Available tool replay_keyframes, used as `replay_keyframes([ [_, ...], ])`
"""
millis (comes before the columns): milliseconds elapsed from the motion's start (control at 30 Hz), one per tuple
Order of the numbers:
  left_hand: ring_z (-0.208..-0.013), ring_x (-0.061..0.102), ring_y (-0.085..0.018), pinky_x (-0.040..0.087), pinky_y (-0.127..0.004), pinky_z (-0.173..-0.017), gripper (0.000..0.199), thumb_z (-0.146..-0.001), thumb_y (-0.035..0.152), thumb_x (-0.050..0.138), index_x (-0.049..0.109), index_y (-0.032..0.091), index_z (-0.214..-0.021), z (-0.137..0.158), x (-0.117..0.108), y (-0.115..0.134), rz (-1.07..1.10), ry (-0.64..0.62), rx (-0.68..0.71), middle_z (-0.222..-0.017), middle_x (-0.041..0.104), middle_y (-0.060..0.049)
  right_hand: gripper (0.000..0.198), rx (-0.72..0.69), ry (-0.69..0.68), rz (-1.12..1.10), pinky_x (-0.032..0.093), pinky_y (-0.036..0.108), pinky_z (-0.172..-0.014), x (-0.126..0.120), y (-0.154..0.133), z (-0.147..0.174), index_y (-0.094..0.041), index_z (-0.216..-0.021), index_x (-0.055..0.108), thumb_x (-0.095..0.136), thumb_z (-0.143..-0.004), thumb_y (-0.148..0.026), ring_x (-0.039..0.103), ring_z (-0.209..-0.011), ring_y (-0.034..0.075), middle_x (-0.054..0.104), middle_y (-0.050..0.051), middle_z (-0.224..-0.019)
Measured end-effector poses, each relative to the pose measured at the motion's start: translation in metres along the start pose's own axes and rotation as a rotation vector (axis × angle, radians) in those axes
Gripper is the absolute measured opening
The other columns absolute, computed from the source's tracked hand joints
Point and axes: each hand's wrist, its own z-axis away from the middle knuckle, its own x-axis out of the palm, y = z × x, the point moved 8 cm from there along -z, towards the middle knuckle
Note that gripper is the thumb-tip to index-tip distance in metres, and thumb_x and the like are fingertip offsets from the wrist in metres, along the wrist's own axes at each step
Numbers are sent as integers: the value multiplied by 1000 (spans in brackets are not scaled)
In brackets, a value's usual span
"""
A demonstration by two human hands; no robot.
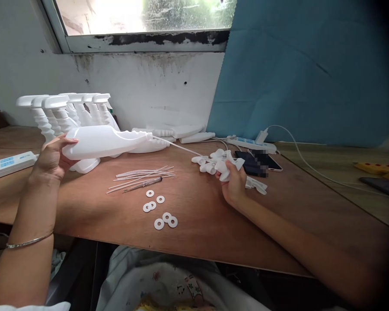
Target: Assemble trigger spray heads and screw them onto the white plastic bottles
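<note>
My left hand (54,156) grips the base of a white spray bottle (100,140), which lies on its side in the air with its threaded neck to the right. My right hand (232,181) is closed on a white trigger spray head (226,166). From that head a thin white dip tube (178,146) runs left, and its far end is at the bottle's neck; how deep it sits inside I cannot tell. Other loose spray heads (208,166) lie just behind my right hand, and one more (256,185) lies right of it.
Thin white tubes (139,173), a screwdriver (142,185) and several white washers (158,223) lie mid-table. Bottles with spray heads (56,103) stand back left; bare bottles (188,131) lie along the wall. Power strips (11,165), phones (259,162) and a white cable (298,149) flank the work area.
</note>
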Motion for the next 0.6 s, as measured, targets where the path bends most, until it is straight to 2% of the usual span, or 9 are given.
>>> replay_keyframes([
  [133,-67,52,-11,49,-19,-48,41,-47,8,62,54,14,-87,1,1,-2,76,-23,-34,-84,57,0,28,1,12,0,36,20,-37,0,-1,1,-19,-74,48,69,-59,-30,46,-49,8,53,-5,-66],
  [333,-69,54,-13,50,-20,-49,27,-52,9,60,60,13,-78,-1,-2,1,75,-48,-27,-82,59,-1,26,-6,-3,21,36,20,-39,1,-3,1,-19,-74,48,67,-62,-31,46,-49,8,51,-6,-63],
  [600,-67,53,-12,50,-18,-48,26,-52,8,60,60,14,-78,0,-1,0,73,-46,-48,-80,59,0,26,7,11,40,35,21,-39,-2,0,1,-20,-74,47,67,-62,-33,45,-49,8,51,-6,-65],
])
